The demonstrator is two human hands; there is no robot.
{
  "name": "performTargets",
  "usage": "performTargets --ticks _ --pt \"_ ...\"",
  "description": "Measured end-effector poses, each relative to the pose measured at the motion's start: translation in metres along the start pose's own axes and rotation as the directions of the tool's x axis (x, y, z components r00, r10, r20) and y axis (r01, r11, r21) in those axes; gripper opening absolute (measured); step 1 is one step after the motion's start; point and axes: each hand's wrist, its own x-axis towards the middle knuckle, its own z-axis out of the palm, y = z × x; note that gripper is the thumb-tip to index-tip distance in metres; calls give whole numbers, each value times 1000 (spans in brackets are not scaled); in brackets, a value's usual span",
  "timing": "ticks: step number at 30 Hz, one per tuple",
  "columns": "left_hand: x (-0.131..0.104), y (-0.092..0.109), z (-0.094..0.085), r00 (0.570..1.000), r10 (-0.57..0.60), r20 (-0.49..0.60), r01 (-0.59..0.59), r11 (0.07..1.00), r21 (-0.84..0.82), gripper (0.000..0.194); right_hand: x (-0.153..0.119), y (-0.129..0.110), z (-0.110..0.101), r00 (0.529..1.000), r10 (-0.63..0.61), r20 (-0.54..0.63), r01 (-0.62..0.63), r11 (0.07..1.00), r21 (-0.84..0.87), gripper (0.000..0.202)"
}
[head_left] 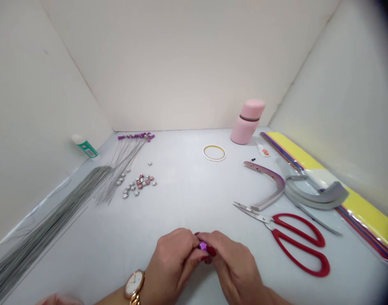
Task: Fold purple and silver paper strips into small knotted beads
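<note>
A small purple folded paper star (203,245) sits pinched between my fingertips near the front of the table. My left hand (176,258), with a watch on its wrist, grips it from one side. From the other side my right hand (233,264) closes on the same star, and the fingers partly hide it. Several silver and pink paper stars (143,182) lie loose to the left. Beyond them, purple stars (136,136) top thin wire stems. Red-handled scissors (286,237) rest open to the right of my right hand.
Grey wires (60,212) run along the left, near a green-and-white glue bottle (87,148). A tape roll (214,159) lies mid-table; a pink flask (247,122) stands behind. Curved paper strips (278,184), a small white tube (263,150) and coloured paper packs (359,203) are at right.
</note>
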Motion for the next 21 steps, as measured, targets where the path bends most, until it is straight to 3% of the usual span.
performTargets --ticks 6,13,21 --pt "1 0 -1 1000 18 -10 -18 1000 -20 16 1 -1 -2 996 75 -55 -72 996 47 17" --pt "-2 3 0 999 31 20 -33 997 75 19 -1 0 2 989 139 55 -141 989 44 22" --pt "-6 2 10 994 103 -40 -95 981 170 19 -1 -3 4 1000 10 -12 -10 997 -71 20"
